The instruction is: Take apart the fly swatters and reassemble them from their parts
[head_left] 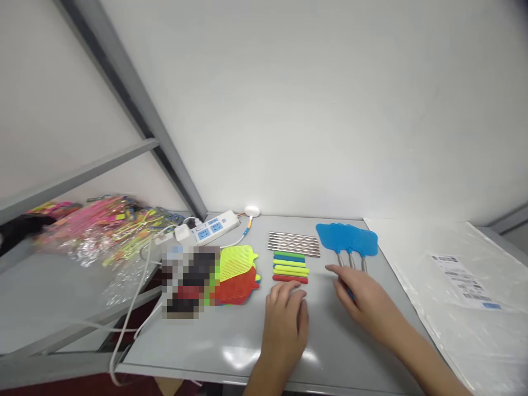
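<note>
At the far left, clear plastic bags (119, 220) of pink and yellow items lie on a grey shelf beyond a metal frame (124, 91). A white cable (131, 313) loops down past the left edge of the grey table (185, 346). Toward the table's far left sits a white power strip (211, 227) with blue sockets, and just right of its far end is a small white oval device (252, 211). Nearer, a blurred patch hides whatever lies at the left of the flyswatter heads. Of these, a yellow head (236, 263) lies on the far side and a red head (237, 287) nearer, with blue and green edges showing beneath.

Right of them, silver rods (293, 243) lie side by side. Just nearer is a row of coloured handles (291, 267): green and blue far, then yellow, with red nearest. The left hand (284, 311) is close by the red handle, palm down, its fingers bent and slightly parted around nothing visible; contact with the handle cannot be told.

Farther right, three blue flyswatters (347, 238) overlap, heads far, shafts pointing near. The right hand (361, 297) covers their near ends, index finger stretched out left and thumb apart from it. A bit of blue shows beside the thumb; whether the hidden fingers grip anything cannot be told. At the far right lies a white plastic sheet (437, 324) with a printed label (466, 280).
</note>
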A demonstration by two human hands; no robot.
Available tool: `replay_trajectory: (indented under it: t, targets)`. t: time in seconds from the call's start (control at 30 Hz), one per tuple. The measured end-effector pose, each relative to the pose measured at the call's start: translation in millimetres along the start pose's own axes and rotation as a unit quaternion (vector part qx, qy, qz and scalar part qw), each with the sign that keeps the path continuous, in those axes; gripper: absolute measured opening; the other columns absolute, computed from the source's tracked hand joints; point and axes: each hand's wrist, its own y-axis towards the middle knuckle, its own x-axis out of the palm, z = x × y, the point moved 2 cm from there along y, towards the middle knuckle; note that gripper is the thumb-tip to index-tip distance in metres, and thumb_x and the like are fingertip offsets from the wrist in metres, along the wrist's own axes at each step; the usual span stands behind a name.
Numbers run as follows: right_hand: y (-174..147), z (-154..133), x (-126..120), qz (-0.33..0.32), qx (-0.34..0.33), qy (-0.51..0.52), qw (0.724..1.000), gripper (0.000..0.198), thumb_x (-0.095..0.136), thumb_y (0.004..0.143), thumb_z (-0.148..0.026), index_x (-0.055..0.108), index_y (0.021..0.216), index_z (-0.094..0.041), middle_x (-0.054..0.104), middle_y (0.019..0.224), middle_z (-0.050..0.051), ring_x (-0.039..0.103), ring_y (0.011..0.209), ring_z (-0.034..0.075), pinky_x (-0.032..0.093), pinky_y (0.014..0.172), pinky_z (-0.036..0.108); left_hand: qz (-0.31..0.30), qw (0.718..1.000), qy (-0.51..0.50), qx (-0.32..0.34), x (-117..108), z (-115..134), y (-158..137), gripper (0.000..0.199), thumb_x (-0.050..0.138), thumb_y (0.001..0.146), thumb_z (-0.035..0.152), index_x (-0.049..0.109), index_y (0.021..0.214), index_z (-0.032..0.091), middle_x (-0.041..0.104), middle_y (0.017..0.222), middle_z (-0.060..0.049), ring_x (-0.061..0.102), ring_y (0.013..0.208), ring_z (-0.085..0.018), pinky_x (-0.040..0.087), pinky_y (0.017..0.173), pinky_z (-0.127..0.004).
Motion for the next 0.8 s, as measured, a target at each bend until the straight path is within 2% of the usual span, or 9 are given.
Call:
replay_trajectory:
  t: [0.1, 0.2, 0.37, 0.57, 0.67, 0.8]
  targets:
    - [52.9, -10.2, -2.8, -0.076, -0.041, -0.066, 0.994, 0.033, 0.038, 0.096, -0.028, 0.057, 0.123, -0.022, 0.065, 0.103, 0.008, 0.062, 0.091, 0.023, 0.047, 0.072, 0.034, 0.009, 1.000, 0.009, -0.027, -2.1, 4.4, 1.3, 0.030, 0.047, 0.090, 0.014, 0.057, 0.117, 0.023, 0.054, 0.128, -0.009, 0.045, 0.115, -0.029, 0.039, 0.092, -0.046]
    - [106.2, -8.3, 12.0, -0.129, -0.061, -0.121, 0.982, 0.033, 0.035, 0.097, -0.027, 0.061, 0.116, -0.021, 0.064, 0.102, 0.008, 0.062, 0.086, 0.020, 0.044, 0.068, 0.029, 0.020, 0.998, 0.001, -0.057, -5.4, 7.3, 4.3, 0.037, 0.048, 0.088, 0.012, 0.056, 0.121, 0.025, 0.052, 0.131, -0.008, 0.042, 0.119, -0.029, 0.036, 0.096, -0.048]
    - [168.0, 11.3, 47.9, -0.147, -0.081, -0.139, 0.976, 0.029, 0.042, 0.094, -0.023, 0.064, 0.112, -0.015, 0.063, 0.107, 0.013, 0.062, 0.096, 0.024, 0.042, 0.075, 0.030, 0.023, 0.996, -0.026, -0.083, -9.3, 7.4, 0.4, 0.039, 0.047, 0.087, 0.011, 0.055, 0.122, 0.027, 0.051, 0.132, -0.007, 0.041, 0.119, -0.028, 0.036, 0.097, -0.046]
    - [185.3, 23.9, 68.1, -0.177, -0.094, -0.130, 0.971, 0.023, 0.046, 0.093, -0.027, 0.066, 0.103, -0.019, 0.065, 0.100, 0.009, 0.063, 0.083, 0.021, 0.040, 0.067, 0.028, -0.003, 0.994, -0.049, -0.096, -8.7, 6.9, -0.4, 0.039, 0.048, 0.087, 0.013, 0.055, 0.122, 0.029, 0.052, 0.131, -0.004, 0.042, 0.117, -0.026, 0.037, 0.095, -0.044]
    - [186.8, 24.9, 71.2, -0.178, -0.091, -0.124, 0.972, 0.020, 0.048, 0.091, -0.024, 0.064, 0.102, -0.019, 0.066, 0.100, 0.009, 0.063, 0.084, 0.021, 0.039, 0.067, 0.027, -0.016, 0.994, -0.049, -0.098, -6.9, 6.3, 1.3, 0.040, 0.048, 0.087, 0.013, 0.054, 0.123, 0.029, 0.052, 0.131, -0.004, 0.042, 0.118, -0.026, 0.037, 0.096, -0.045]
    - [190.7, 25.3, 69.2, -0.173, -0.072, -0.108, 0.976, 0.012, 0.052, 0.089, -0.023, 0.063, 0.089, -0.018, 0.068, 0.095, 0.010, 0.063, 0.084, 0.021, 0.039, 0.067, 0.027, -0.022, 0.995, -0.035, -0.089, -4.2, 5.2, 1.5, 0.040, 0.047, 0.087, 0.011, 0.053, 0.123, 0.026, 0.050, 0.133, -0.006, 0.041, 0.120, -0.027, 0.037, 0.097, -0.047]
